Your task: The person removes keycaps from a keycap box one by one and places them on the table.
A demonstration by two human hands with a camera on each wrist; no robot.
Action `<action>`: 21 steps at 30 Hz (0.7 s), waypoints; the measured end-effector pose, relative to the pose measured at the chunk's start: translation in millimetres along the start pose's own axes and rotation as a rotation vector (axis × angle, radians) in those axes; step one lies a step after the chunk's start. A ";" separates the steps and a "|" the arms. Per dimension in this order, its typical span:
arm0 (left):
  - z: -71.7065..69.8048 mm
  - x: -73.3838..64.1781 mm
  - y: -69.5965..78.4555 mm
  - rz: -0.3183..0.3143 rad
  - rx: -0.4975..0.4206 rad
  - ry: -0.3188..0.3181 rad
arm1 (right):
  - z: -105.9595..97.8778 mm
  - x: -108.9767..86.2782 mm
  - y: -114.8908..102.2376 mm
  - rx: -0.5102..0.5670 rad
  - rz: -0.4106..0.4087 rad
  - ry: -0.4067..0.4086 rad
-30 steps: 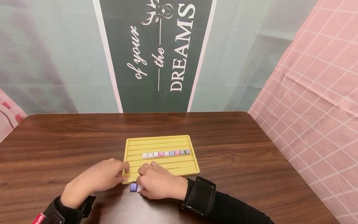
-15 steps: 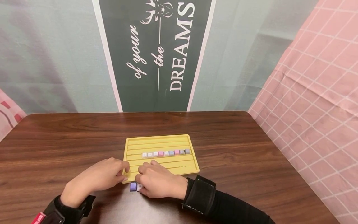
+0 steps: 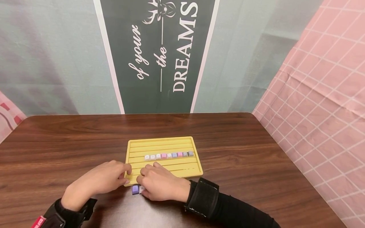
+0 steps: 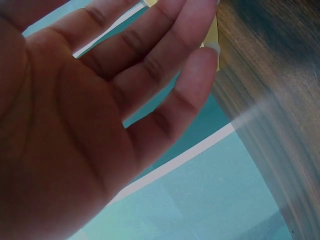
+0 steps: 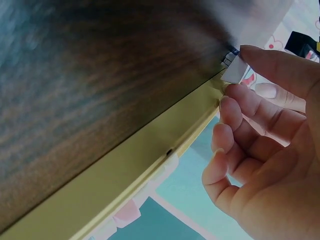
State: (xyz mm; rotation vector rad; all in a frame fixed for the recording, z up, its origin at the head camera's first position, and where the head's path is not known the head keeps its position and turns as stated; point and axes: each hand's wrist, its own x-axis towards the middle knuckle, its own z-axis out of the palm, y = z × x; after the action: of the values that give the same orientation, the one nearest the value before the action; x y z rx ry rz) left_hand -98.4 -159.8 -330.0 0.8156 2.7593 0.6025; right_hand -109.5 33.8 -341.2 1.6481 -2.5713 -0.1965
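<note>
Dark wood-grain desk spans the head view, little changed over the last second: the right hand remains at the white keycap, so that piece is still off the yellow tray, just beside its near edge, next to a purple keycap. From the left wrist, the left hand shows loosely bent fingers, holding nothing visible. From the right wrist, thumb and forefinger pinch the white keycap.
</note>
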 end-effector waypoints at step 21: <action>-2.8 -0.7 -0.9 -0.011 0.036 0.024 | -12.1 -0.9 9.1 0.050 0.030 0.028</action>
State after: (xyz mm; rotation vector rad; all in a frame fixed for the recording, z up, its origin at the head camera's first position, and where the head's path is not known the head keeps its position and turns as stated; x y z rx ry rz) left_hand -99.1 -161.9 -327.8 0.8054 2.8017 0.5659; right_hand -115.7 37.6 -327.9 1.6156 -2.5987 -0.1069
